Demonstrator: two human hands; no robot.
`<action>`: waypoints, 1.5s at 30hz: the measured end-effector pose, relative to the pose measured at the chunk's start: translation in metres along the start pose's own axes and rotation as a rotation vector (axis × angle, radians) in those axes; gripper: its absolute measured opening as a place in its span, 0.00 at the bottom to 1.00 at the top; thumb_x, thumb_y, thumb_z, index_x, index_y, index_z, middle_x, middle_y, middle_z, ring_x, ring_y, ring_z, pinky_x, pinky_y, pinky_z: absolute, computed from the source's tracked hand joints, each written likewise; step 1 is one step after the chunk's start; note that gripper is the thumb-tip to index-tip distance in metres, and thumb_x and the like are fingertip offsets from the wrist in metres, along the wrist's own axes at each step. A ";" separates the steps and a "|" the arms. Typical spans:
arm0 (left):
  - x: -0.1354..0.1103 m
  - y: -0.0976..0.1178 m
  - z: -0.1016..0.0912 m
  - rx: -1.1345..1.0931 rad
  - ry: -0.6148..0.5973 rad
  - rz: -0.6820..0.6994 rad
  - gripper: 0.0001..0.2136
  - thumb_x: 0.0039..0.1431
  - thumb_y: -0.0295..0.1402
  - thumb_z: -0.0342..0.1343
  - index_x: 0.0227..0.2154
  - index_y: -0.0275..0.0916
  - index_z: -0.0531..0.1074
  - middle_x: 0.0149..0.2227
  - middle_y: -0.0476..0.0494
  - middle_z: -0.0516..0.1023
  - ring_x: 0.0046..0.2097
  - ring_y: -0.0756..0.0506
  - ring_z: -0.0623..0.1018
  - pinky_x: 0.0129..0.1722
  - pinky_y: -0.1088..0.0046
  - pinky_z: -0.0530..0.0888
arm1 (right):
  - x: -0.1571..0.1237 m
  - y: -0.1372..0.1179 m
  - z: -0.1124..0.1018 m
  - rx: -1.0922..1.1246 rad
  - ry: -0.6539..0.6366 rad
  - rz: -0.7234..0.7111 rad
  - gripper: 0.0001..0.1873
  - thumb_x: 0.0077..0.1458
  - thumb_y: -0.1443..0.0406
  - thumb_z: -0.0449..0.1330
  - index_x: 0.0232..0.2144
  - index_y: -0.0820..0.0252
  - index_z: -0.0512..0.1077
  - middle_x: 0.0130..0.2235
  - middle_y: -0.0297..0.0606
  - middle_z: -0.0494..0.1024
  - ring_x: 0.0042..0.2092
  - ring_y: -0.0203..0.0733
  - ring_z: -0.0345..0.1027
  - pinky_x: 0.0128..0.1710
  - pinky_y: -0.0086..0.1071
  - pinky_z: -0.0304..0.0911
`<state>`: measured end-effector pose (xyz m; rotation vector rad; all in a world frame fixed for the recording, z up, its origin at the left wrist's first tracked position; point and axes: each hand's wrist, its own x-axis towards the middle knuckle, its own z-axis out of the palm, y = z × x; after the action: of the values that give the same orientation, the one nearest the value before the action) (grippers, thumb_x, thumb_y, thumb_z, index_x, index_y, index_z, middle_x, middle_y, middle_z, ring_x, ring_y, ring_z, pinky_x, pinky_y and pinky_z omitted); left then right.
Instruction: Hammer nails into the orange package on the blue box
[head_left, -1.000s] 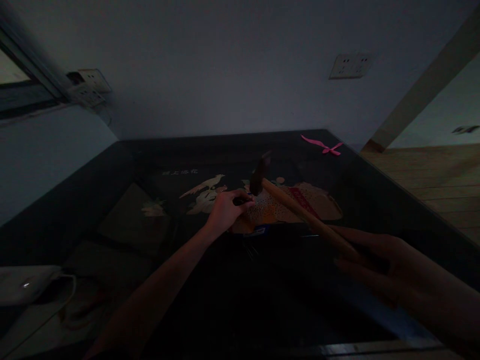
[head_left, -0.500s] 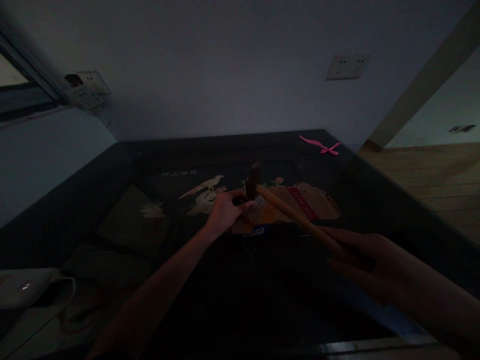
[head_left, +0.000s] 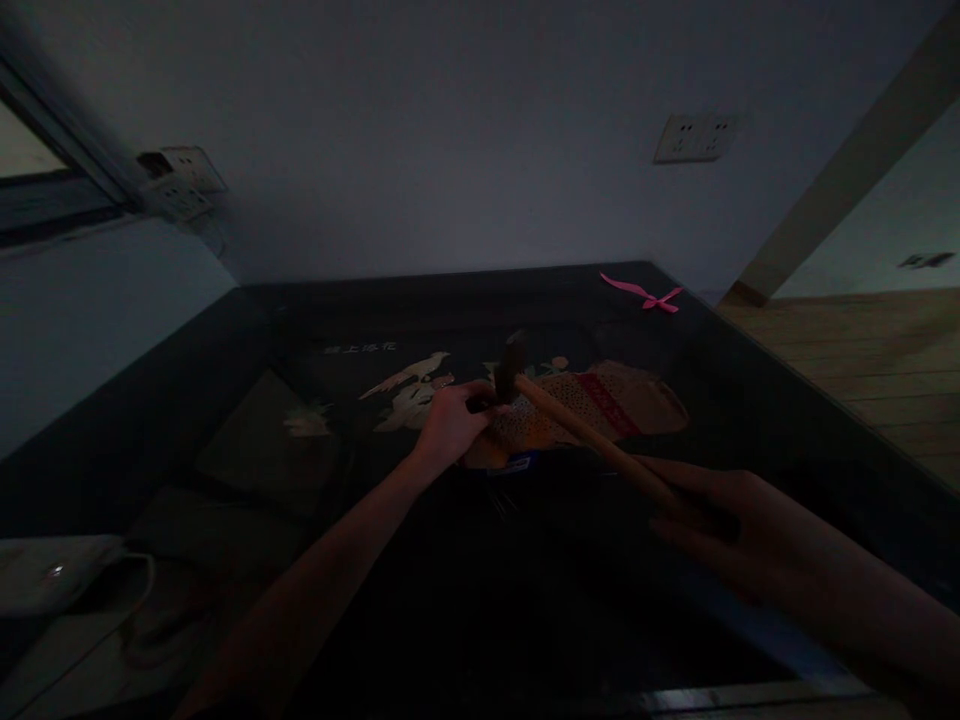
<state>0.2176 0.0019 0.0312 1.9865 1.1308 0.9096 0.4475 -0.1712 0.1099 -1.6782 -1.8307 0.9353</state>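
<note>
My right hand (head_left: 724, 515) is wrapped around the wooden handle of a hammer (head_left: 581, 425), whose dark head points away from me. My left hand (head_left: 454, 420) is closed in a pinch right beside the hammer head; what the fingertips hold is too dark to make out. Under and beside the hammer lies a flat tan speckled piece (head_left: 645, 395) with a rounded right end and a red band across it. A small blue patch with a pale marking (head_left: 514, 463) shows at its near edge.
The dark glossy table (head_left: 450, 290) bears a bird picture (head_left: 409, 385). A pink ribbon (head_left: 649, 297) lies at the far right corner. A white device with a cord (head_left: 56, 570) sits at the near left. Wall sockets (head_left: 694, 138) are behind, wooden floor (head_left: 892, 350) to the right.
The hammer head has shifted very slightly within the view, along with small movement of the camera. Both hands keep their grips in nearly the same places.
</note>
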 end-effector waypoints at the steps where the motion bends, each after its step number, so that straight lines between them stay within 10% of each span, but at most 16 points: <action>1: 0.000 0.000 0.000 -0.013 0.004 0.005 0.01 0.51 0.28 0.62 0.29 0.38 0.78 0.30 0.49 0.81 0.33 0.48 0.78 0.35 0.74 0.73 | -0.001 0.000 0.000 0.004 0.007 -0.004 0.21 0.52 0.64 0.58 0.49 0.57 0.77 0.22 0.32 0.74 0.18 0.33 0.59 0.13 0.24 0.56; 30: -0.001 -0.001 -0.001 -0.009 0.004 0.001 0.02 0.52 0.29 0.62 0.30 0.39 0.78 0.30 0.48 0.81 0.34 0.48 0.79 0.34 0.74 0.73 | -0.008 -0.005 0.000 0.008 -0.020 0.105 0.26 0.55 0.60 0.56 0.55 0.56 0.72 0.34 0.38 0.82 0.32 0.44 0.75 0.25 0.29 0.69; 45: -0.002 -0.006 0.002 -0.108 0.011 0.124 0.04 0.54 0.29 0.60 0.33 0.37 0.76 0.35 0.45 0.81 0.37 0.48 0.80 0.41 0.70 0.76 | 0.006 0.039 0.040 0.631 0.157 0.266 0.29 0.52 0.56 0.64 0.55 0.58 0.69 0.21 0.25 0.61 0.18 0.29 0.51 0.14 0.22 0.47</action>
<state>0.2160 0.0018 0.0251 1.9821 0.9521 1.0242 0.4427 -0.1716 0.0545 -1.5395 -1.0624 1.2819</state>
